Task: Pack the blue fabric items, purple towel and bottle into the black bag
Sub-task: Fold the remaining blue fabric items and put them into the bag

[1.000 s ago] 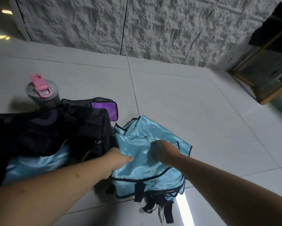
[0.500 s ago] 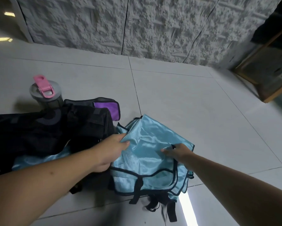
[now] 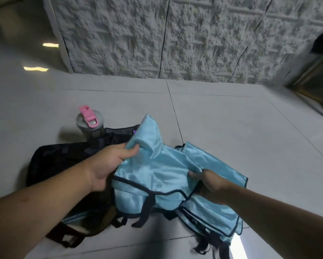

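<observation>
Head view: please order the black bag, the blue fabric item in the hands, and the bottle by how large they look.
1. Blue fabric item, though nearness to the camera enlarges it.
2. Black bag, partly hidden, so its rank is unsure.
3. Bottle, clearly smallest.

Task items on the tiled floor
Shiny blue fabric items [image 3: 162,172] lay crumpled, partly lifted, beside the black bag [image 3: 63,165]; grey, pink-lidded bottle [image 3: 90,126] stood upright behind
</observation>
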`<control>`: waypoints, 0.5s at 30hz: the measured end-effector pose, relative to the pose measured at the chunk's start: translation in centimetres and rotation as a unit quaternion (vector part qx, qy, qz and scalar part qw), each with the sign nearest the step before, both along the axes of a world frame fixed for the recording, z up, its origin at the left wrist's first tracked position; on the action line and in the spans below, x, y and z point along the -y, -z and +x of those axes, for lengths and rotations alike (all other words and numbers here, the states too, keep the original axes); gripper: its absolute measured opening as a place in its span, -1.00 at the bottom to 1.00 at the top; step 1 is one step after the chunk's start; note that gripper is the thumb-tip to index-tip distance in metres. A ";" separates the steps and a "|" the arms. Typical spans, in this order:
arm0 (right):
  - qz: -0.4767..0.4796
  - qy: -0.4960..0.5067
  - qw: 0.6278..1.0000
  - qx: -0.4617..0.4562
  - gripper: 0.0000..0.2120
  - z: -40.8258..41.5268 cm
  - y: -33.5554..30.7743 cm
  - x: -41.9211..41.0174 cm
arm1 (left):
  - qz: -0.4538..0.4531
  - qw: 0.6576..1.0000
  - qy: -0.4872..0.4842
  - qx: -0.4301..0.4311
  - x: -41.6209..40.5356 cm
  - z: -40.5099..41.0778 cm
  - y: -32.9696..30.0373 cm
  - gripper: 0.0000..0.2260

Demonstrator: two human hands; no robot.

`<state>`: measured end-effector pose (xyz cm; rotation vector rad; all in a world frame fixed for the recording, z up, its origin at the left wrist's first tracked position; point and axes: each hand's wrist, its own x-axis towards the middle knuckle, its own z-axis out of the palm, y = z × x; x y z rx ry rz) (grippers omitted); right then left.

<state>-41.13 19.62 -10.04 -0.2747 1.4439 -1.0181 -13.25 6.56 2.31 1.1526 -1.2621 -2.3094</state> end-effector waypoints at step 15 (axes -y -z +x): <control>-0.060 -0.138 0.985 0.084 -0.74 11.3 -9.7 5.8 | 0.035 0.992 -0.099 -0.069 4.1 10.7 -1.5 -0.39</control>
